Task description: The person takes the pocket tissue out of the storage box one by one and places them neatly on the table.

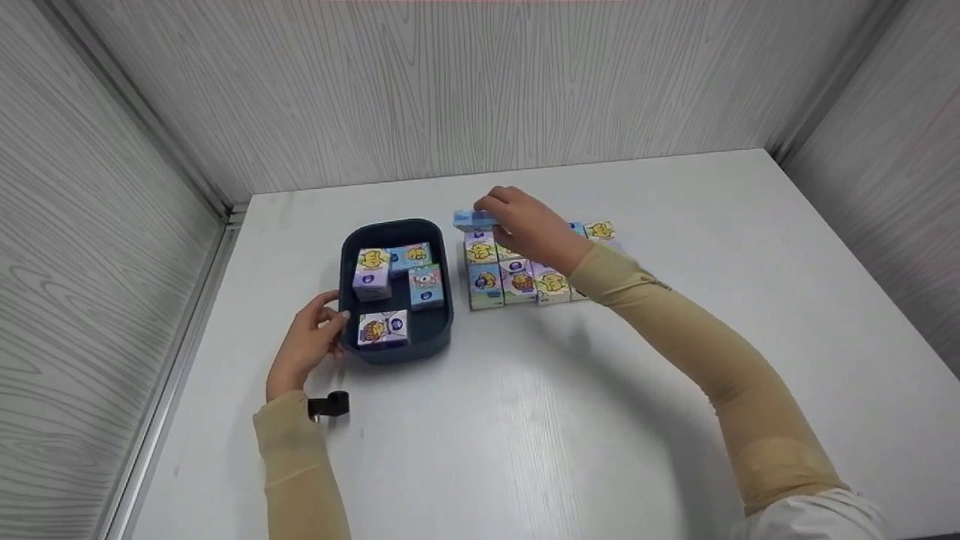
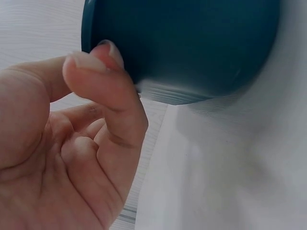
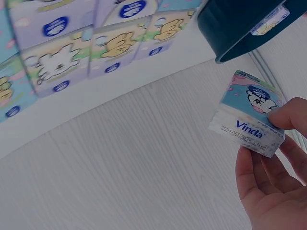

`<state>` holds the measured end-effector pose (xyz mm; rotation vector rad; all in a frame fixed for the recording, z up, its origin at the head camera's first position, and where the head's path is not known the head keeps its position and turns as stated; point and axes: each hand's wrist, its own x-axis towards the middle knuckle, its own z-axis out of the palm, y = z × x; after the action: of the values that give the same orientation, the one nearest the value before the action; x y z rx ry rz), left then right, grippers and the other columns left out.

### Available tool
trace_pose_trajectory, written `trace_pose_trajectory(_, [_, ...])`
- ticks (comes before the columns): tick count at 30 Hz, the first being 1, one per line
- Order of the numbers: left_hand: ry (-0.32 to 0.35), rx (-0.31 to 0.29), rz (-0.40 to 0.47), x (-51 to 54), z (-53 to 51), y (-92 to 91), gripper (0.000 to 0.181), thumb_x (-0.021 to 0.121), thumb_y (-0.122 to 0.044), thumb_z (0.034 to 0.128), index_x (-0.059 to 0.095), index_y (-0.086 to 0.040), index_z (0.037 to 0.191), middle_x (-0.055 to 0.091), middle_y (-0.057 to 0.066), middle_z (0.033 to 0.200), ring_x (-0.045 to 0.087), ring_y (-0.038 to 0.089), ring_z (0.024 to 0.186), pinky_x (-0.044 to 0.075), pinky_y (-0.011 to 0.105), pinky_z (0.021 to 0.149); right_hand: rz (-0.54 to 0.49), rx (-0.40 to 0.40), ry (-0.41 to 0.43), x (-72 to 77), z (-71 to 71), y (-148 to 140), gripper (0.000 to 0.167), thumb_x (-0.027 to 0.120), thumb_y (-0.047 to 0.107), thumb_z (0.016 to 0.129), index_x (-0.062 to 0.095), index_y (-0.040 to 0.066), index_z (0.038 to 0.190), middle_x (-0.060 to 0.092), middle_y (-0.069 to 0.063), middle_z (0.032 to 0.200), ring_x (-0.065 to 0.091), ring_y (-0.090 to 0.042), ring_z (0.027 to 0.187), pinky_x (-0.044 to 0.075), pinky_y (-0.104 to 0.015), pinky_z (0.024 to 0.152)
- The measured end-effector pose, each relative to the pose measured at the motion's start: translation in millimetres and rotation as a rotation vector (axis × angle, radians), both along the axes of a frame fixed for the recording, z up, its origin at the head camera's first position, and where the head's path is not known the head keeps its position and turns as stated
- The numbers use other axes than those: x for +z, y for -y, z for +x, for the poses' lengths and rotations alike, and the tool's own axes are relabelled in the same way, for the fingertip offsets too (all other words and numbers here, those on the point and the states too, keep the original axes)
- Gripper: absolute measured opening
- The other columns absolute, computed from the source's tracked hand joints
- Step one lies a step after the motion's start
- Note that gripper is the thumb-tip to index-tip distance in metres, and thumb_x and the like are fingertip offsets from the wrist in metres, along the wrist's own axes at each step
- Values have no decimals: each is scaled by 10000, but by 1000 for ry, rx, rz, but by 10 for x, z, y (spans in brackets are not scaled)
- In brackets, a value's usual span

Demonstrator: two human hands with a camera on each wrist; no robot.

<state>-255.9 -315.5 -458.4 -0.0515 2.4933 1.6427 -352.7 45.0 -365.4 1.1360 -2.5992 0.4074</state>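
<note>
A dark teal plastic bin (image 1: 431,346) stands on the left of the table with several small tissue packs lying inside, one of them a yellow-and-purple pack (image 1: 372,274). My left hand (image 1: 307,341) holds the bin's left side near its front corner; in the left wrist view, curled fingers (image 2: 103,91) meet the bin's edge. Above the table, just right of the bin, my right hand (image 1: 529,225) pinches a blue tissue pack (image 3: 254,112) marked "Vinda" between thumb and fingers. Below it sits a block of tissue packs (image 1: 517,281) in rows, partly hidden by the right hand and forearm.
The white table (image 1: 480,450) is bounded by a grey wood-grain panel (image 1: 480,90) behind and others at both sides. A small black device (image 1: 330,405) shows at the left wrist. The pack block stands a narrow gap right of the bin.
</note>
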Motion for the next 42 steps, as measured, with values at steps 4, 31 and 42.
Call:
trace_pose_trajectory(4, [4, 2, 11, 18, 11, 10, 523, 502, -216, 1002, 317, -116, 1480, 521, 194, 1066, 535, 154, 646, 494, 290, 574, -40, -16, 6, 5, 119, -426, 385, 622, -12, 882, 556, 28, 1260, 524, -102, 1184, 527, -221, 1082, 443, -335, 945])
trace_pose_trajectory(31, [16, -17, 14, 20, 44, -24, 517, 487, -249, 1008, 312, -133, 1481, 495, 189, 1074, 522, 147, 688, 494, 269, 588, 275, -178, 165, -790, 677, -1782, 501, 793, 35, 756, 600, 5, 1217, 572, -192, 1197, 546, -335, 1094, 461, -447, 917])
trace_pose_trajectory(42, [-7, -19, 8, 23, 50, -33, 516, 479, -217, 1011, 302, -102, 1482, 512, 185, 1045, 520, 130, 638, 489, 266, 566, 130, -224, 333, -827, 540, -1762, 460, 724, -49, 793, 561, -2, 1221, 540, -150, 1237, 541, -284, 1118, 461, -430, 925])
